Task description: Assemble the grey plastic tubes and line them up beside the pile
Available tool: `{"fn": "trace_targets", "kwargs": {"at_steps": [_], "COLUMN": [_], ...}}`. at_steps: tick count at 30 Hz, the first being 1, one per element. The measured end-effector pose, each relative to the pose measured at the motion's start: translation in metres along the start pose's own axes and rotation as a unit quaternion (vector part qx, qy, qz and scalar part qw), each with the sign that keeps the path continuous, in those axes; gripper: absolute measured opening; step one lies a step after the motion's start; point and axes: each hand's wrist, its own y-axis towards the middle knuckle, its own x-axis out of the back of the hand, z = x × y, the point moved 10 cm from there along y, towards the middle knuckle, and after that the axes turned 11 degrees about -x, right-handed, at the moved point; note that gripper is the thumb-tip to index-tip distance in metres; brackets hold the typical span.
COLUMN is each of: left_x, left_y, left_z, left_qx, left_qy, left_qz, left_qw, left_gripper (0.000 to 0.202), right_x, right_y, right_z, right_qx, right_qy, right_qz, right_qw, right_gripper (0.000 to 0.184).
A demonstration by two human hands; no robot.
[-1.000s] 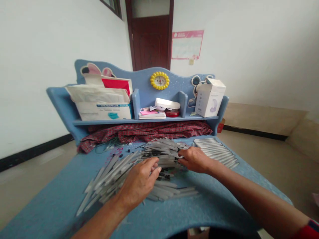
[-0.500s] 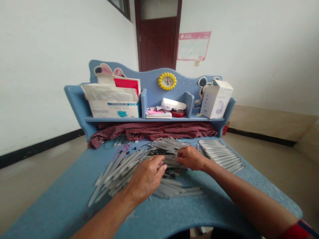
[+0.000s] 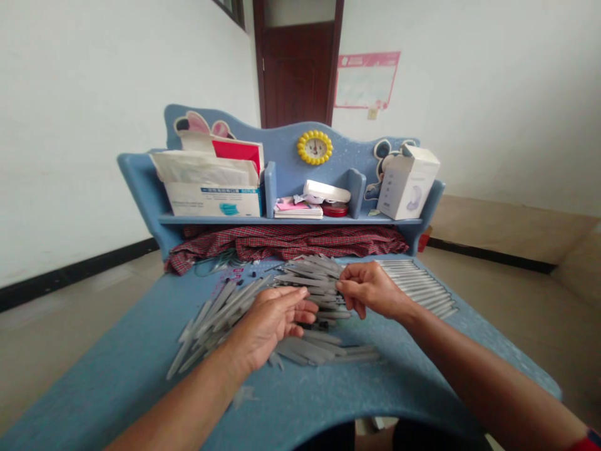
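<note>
My left hand (image 3: pixel 278 319) is above the middle of the desk, palm turned inward, its fingers apart and nothing visible in them. Thumb and forefinger of my right hand (image 3: pixel 370 289) are pinched together; what they hold, if anything, is too small to make out. Between and beyond the hands lies a loose heap of slim translucent pen barrels (image 3: pixel 312 273). More barrels (image 3: pixel 220 318) lie to the left, partly behind my left hand, and a third group (image 3: pixel 323 349) lies nearer me. Small black pieces (image 3: pixel 323 326) show among them.
A neat row of pen-like sticks (image 3: pixel 420 287) lies at the right of the blue desk (image 3: pixel 404 363). Behind the heap is a bunched checked cloth (image 3: pixel 300 243). The shelf above holds a mask box (image 3: pixel 211 202), a yellow clock (image 3: pixel 314 148) and a white box (image 3: pixel 407 185).
My left hand has turned its palm inward and spread its fingers. My right hand has shifted slightly right and turned, its thumb and forefinger pinched. The view has tilted down a little.
</note>
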Motion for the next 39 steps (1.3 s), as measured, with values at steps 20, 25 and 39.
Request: {"fn": "trace_targets", "kwargs": {"at_steps": [20, 25, 39], "left_x": [0.038, 0.041, 0.076], "left_y": [0.009, 0.008, 0.015], "left_z": [-0.033, -0.034, -0.023], "left_qx": [-0.135, -0.137, -0.115], "left_qy": [-0.124, -0.124, -0.179], "left_qz": [-0.113, -0.122, -0.218], "left_qw": [0.977, 0.975, 0.952], "left_gripper": [0.010, 0.008, 0.015], "right_x": [-0.040, -0.052, 0.005], "right_y": [0.007, 0.019, -0.024], "right_z": [0.006, 0.000, 0.007], "right_qx": [0.062, 0.040, 0.061], "right_qy": [-0.545, -0.576, -0.291], "right_qz": [-0.094, -0.080, -0.110], "right_qw": [0.831, 0.813, 0.948], "right_gripper": [0.026, 0.026, 0.025]}}
